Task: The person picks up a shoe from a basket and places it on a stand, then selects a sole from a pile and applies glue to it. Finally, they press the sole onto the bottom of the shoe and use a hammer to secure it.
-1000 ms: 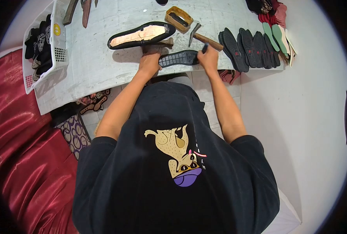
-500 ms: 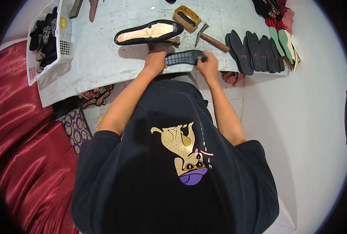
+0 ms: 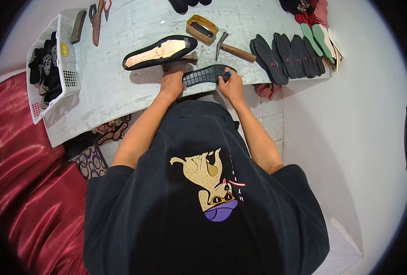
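A black sole (image 3: 203, 76) with a grid pattern lies near the front edge of the white table. My left hand (image 3: 172, 84) is closed on its left end, the fingertips partly hidden. My right hand (image 3: 231, 85) is wrapped round a small dark tool (image 3: 226, 76) with a bluish end, at the right end of the sole. Just behind my left hand is a black shoe upper (image 3: 160, 52) with a pale inside, resting on a stand whose end (image 3: 190, 57) shows. Behind the sole lies a hammer (image 3: 237, 52) beside a yellowish tray (image 3: 201, 29) holding a dark object.
Several black soles (image 3: 283, 57) lie at the right of the table (image 3: 102, 91), with green insoles (image 3: 319, 39) behind them. A white basket (image 3: 68, 62) of dark shoe pieces stands at the left. Pincers (image 3: 95, 27) lie at the back left.
The whole view has shifted, so the table's things appear further left and mostly lower. My right hand has turned, and the tool's bluish end now shows at the sole.
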`<state>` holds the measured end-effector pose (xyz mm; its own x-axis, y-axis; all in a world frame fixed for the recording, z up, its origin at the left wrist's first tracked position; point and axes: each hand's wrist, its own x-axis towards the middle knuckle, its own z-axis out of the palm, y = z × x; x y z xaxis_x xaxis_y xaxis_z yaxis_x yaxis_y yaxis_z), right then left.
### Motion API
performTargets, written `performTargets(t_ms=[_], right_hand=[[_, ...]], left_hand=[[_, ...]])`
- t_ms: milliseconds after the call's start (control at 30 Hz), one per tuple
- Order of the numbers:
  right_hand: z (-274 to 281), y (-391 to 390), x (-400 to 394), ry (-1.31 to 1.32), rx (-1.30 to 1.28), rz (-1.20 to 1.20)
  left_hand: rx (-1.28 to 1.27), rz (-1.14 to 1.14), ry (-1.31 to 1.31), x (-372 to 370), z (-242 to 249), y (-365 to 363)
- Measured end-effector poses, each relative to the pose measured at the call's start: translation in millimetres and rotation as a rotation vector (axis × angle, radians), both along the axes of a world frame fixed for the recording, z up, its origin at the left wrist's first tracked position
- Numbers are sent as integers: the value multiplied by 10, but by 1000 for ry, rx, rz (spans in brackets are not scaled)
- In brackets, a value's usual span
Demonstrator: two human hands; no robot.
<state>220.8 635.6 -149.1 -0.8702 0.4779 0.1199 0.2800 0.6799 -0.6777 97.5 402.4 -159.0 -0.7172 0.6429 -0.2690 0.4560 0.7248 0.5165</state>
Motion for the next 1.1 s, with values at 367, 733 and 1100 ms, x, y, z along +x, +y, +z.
performTargets(t_ms=[367,733,1100], right_hand=[[-137,406,-93,-37,136,-128],[164,-252,-120,-74,-223,-91],[-2,-297,-248,18,35,-1]], left_hand=[[-5,46,-39,-2,26,39],[35,79,34,23,26,72],[23,79,-23,23,41,76]])
